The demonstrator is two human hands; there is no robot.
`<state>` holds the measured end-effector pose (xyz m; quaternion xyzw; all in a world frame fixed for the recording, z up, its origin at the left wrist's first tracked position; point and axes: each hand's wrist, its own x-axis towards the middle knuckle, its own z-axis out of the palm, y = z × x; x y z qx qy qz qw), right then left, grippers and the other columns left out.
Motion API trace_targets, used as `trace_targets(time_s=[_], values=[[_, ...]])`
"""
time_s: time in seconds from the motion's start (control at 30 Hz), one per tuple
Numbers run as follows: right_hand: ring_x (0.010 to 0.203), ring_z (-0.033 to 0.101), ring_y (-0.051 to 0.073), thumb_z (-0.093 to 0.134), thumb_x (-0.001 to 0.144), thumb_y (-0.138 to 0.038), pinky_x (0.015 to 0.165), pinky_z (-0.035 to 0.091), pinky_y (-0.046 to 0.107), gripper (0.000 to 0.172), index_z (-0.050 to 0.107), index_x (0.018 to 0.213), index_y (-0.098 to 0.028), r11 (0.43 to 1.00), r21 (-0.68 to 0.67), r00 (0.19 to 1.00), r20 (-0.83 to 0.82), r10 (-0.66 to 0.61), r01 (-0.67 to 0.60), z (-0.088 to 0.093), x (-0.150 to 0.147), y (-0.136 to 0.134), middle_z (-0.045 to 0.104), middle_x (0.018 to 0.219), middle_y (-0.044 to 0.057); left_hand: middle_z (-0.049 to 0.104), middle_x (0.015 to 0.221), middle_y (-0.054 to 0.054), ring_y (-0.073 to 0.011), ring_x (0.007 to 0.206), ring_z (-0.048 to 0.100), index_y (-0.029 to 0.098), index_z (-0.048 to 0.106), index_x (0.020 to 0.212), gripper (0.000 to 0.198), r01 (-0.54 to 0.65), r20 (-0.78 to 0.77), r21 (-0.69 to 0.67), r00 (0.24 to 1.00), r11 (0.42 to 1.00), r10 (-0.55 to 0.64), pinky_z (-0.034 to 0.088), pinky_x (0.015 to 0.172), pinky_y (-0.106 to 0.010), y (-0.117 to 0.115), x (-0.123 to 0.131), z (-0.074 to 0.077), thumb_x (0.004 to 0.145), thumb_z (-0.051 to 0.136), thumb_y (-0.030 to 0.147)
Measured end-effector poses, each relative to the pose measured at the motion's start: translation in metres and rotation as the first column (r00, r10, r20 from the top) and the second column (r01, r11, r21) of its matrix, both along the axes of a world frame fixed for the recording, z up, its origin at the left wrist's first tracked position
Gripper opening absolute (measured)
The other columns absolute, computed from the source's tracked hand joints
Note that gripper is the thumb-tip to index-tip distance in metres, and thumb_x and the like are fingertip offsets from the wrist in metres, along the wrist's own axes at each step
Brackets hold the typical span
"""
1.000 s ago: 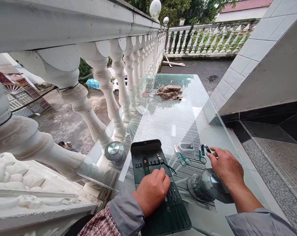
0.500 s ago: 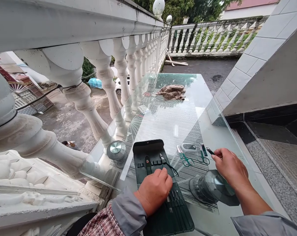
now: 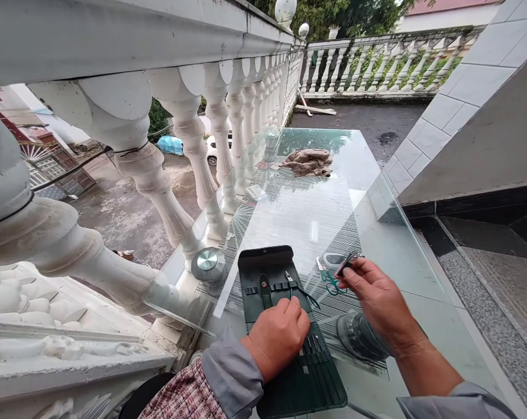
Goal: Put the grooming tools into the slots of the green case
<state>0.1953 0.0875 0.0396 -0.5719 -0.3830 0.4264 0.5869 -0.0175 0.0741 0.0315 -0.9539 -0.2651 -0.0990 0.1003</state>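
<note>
Small dark clipper pinched in right hand, held just above glass worktop, right of open green case. Case pinned flat under left hand, fingers curled shut, nothing visibly held. Several tools seated in case loops; green scissors and grey oval piece loose on worktop beside case.

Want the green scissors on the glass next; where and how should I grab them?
Probably by the green loops of the scissors, coming from the near side: they lie flat on the glass table, loops toward you, blades pointing away.
</note>
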Motion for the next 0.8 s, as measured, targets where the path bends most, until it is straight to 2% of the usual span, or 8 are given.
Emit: trace_targets(time_s=[0.07, 0.23, 0.37, 0.47, 0.67, 0.8], values=[[0.068, 0.057, 0.013, 0.067, 0.070, -0.041, 0.064, 0.049, 0.029, 0.034, 0.054, 0.094, -0.020, 0.995, 0.014, 0.995, -0.038, 0.097, -0.097, 0.004, -0.020, 0.001, 0.059, 0.082, 0.001, 0.059, 0.106, -0.015, -0.0181, 0.082, 0.057, 0.008, 0.053, 0.102, 0.021, 0.007, 0.021, 0.014, 1.000, 1.000, -0.007, 0.050, 0.070, -0.028, -0.001, 0.000, -0.001, 0.089, 0.037, 0.010], [0.062, 0.056, 0.012, 0.064, 0.071, -0.038, 0.059, 0.050, 0.030, 0.058, 0.041, 0.123, -0.025, 0.969, 0.020, 0.969, 0.007, 0.245, -0.245, 0.009, -0.048, 0.008, 0.052, 0.078, -0.003, 0.058, 0.103, -0.015, -0.0193, 0.083, 0.057, 0.008, 0.052, 0.103, 0.022, 0.010, 0.061, 0.022, 0.998, 1.000, -0.011, 0.050, 0.067, -0.029, -0.003, -0.003, -0.001, 0.090, 0.035, 0.012], [0.067, 0.053, 0.013, 0.059, 0.074, -0.037, 0.064, 0.049, 0.030, 0.046, 0.047, 0.117, -0.023, 0.973, 0.036, 0.965, 0.140, 0.221, -0.228, 0.004, -0.058, 0.016, 0.051, 0.074, -0.003, 0.058, 0.086, -0.009, -0.0180, 0.072, 0.055, 0.010, 0.053, 0.095, 0.019, -0.019, 0.030, -0.001, 0.999, 1.000, 0.019, 0.049, 0.061, -0.029, -0.005, -0.007, 0.004, 0.089, 0.035, 0.010], [0.066, 0.053, 0.013, 0.056, 0.075, -0.036, 0.065, 0.046, 0.029, 0.039, 0.049, 0.111, -0.021, 0.981, 0.030, 0.955, 0.236, 0.178, -0.191, -0.001, -0.065, 0.022, 0.054, 0.071, -0.003, 0.057, 0.080, -0.008, -0.0179, 0.069, 0.055, 0.010, 0.054, 0.091, 0.019, -0.007, 0.013, -0.009, 1.000, 1.000, 0.007, 0.049, 0.061, -0.029, -0.006, -0.009, 0.005, 0.088, 0.036, 0.009], [0.069, 0.057, 0.015, 0.053, 0.076, -0.033, 0.071, 0.044, 0.030, 0.034, 0.052, 0.109, -0.022, 0.984, -0.025, 0.915, 0.363, 0.176, -0.179, -0.005, -0.076, 0.031, 0.063, 0.074, -0.001, 0.060, 0.092, -0.014, -0.0208, 0.083, 0.059, 0.005, 0.053, 0.097, 0.020, 0.079, 0.009, 0.057, 0.997, 0.995, -0.080, 0.049, 0.071, -0.031, -0.004, -0.011, -0.002, 0.088, 0.036, 0.010], [0.070, 0.057, 0.016, 0.051, 0.077, -0.032, 0.072, 0.043, 0.032, 0.032, 0.054, 0.108, -0.022, 0.968, -0.065, 0.849, 0.470, 0.243, -0.242, -0.005, -0.076, 0.033, 0.064, 0.072, -0.002, 0.060, 0.089, -0.013, -0.0196, 0.081, 0.059, 0.006, 0.052, 0.099, 0.019, 0.073, -0.023, 0.023, 0.997, 0.997, -0.072, 0.048, 0.073, -0.031, -0.004, -0.010, -0.001, 0.088, 0.037, 0.011]])
